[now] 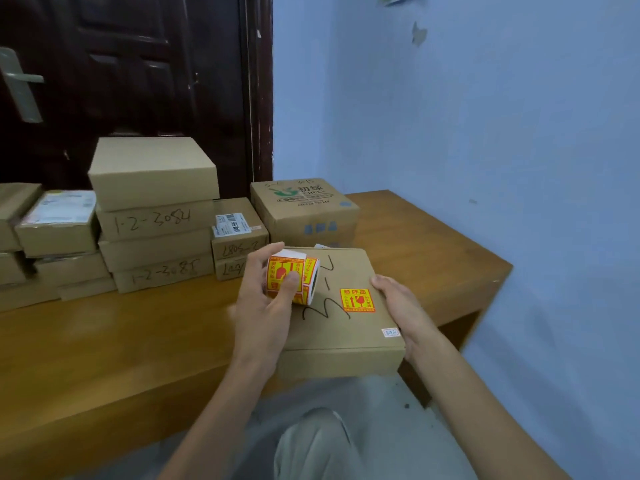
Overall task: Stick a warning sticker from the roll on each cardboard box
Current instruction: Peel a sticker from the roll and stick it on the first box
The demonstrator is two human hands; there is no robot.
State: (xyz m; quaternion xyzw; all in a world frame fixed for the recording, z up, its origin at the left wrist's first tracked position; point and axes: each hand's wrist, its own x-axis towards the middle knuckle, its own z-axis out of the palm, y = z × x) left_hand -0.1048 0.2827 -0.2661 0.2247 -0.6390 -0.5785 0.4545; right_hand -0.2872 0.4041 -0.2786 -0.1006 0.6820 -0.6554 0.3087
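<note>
Holding item 1, sticker roll (pixel 292 276), in left hand (pixel 263 306): fingers and thumb curled round it, raised just above the near box. Item 2, flat cardboard box (pixel 346 337), sits at desk (pixel 104 341) front edge w/ part of it overhanging toward the person's lap; one red-yellow warning sticker (pixel 357 300) already on its lid, beside marker scrawl. Right hand (pixel 401 306) lies along the box's right edge, fingers mostly straight, steadying rather than clamping, as far as I can see. Item 3, stacked boxes (pixel 156 216) at back left, approx. four high, hand-numbered, no warning stickers visible on faces shown. Item 4, printed carton (pixel 304 209) at back centre, likewise unstickered from here. Smaller boxes w/ shipping labels sit between and at far left. Risks, my judgement: overhanging box could tip off the desk if right hand lets go before pushing it back; roll's loose end could fold onto itself and waste a label; done box, if put back among the rest, may get mixed w/ unstickered ones and cause a miss or a double.
</note>
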